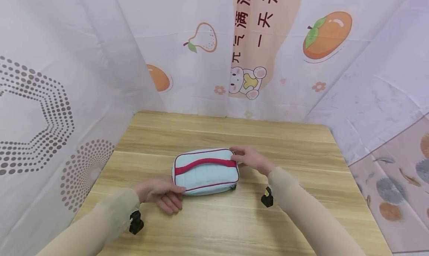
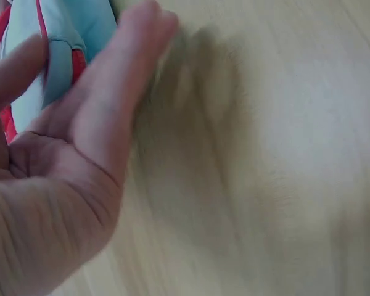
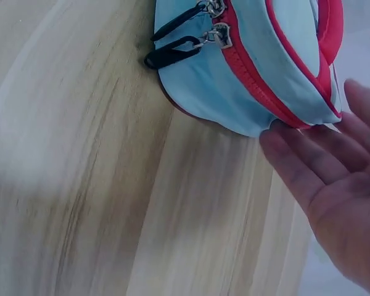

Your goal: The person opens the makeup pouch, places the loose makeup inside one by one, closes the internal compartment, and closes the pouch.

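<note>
A light blue zippered pouch [image 1: 204, 177] with dark red piping lies on the table, its red carry strap [image 1: 201, 162] on top. By its near left corner is my left hand [image 1: 162, 193], thumb at the pouch's edge and fingers extended beside it. At the far right corner, my right hand [image 1: 250, 160] touches the pouch's end with nearly straight fingers, the thumb held apart. Two black zipper pulls [image 3: 176, 52] hang from the red zipper [image 3: 256, 86] in the right wrist view. The pouch's underside is hidden.
The pouch lies around the middle of a wood-grain table [image 1: 234, 226]. White printed curtains [image 1: 187, 81] enclose the table's back and sides. A small black device [image 1: 267, 197] hangs under my right wrist, and another black device [image 1: 136, 222] is on the left.
</note>
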{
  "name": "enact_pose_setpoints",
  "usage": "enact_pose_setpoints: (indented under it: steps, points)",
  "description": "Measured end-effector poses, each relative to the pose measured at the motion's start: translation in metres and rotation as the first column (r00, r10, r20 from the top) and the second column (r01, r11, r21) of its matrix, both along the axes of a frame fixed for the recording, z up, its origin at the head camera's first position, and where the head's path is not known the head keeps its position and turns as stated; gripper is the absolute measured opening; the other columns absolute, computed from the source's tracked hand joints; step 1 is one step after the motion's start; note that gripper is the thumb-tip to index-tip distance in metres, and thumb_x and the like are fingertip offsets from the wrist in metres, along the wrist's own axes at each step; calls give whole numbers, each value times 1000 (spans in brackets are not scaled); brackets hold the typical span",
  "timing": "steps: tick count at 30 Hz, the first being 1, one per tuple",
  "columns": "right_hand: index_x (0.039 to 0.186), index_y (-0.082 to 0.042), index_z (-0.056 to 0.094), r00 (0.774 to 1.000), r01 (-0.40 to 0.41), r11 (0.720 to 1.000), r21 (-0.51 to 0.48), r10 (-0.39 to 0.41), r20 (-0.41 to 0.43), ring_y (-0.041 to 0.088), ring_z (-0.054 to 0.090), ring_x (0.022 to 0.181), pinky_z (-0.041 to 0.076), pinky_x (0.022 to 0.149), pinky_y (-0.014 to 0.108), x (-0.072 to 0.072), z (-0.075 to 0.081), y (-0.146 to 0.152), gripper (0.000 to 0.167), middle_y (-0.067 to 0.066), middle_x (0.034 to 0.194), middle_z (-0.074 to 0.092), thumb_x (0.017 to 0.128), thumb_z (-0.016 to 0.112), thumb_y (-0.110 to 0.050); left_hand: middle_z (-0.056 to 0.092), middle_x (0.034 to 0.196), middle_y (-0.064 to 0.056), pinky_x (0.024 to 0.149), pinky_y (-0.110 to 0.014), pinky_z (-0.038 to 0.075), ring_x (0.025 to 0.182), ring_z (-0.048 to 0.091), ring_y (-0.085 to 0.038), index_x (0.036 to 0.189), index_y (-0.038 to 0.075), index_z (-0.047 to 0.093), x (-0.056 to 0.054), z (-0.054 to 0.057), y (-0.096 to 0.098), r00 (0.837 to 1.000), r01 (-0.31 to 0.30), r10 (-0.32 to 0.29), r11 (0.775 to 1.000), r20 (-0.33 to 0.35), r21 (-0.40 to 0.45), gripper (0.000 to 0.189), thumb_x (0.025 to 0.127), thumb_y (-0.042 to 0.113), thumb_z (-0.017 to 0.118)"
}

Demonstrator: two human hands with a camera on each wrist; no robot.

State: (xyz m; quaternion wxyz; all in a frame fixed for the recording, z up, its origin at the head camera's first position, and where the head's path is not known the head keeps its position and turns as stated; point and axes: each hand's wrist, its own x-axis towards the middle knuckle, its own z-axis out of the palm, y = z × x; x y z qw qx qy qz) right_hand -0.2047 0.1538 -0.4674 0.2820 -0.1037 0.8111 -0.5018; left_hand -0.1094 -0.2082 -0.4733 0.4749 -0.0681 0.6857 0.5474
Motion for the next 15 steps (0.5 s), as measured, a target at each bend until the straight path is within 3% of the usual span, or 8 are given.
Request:
enact_pose_setpoints:
  steps: [4,7,10,15]
  points:
    - [139,-1,57,997,76,997,-2,-76,-25,26,69,112,57,96,47,1,-3,-3,42,21,136,63,101,65,-14,73,105,-28,81,-47,62,89,76,-32,113,-12,62,0,0,-3,998,-57,54,992,27,109,41,104,28,60]
    - [135,2,58,991,132,991,4,-132,-37,24,72,100,59,91,45,5,-2,-4,38,23,129,67,100,65,-11,74,106,-27,84,-46,61,91,76,-32,116,-14,62,-4,2,-3,996,-89,89,985,4,145,41,103,24,59]
    - [135,6,58,985,166,986,-14,-166,-36,24,74,92,61,85,44,9,1,-1,39,24,123,69,99,64,-7,74,104,-27,84,-46,61,92,76,-33,117,-14,63,-13,7,-1,990,-126,133,983,-50,135,40,102,22,59]
    - [136,10,58,980,198,978,-60,-198,10,23,73,93,62,83,42,17,4,10,42,24,119,71,98,63,-5,75,99,-24,78,-45,63,86,76,-32,114,-10,66,-33,15,8,966,-178,181,984,-185,29,34,102,21,57]
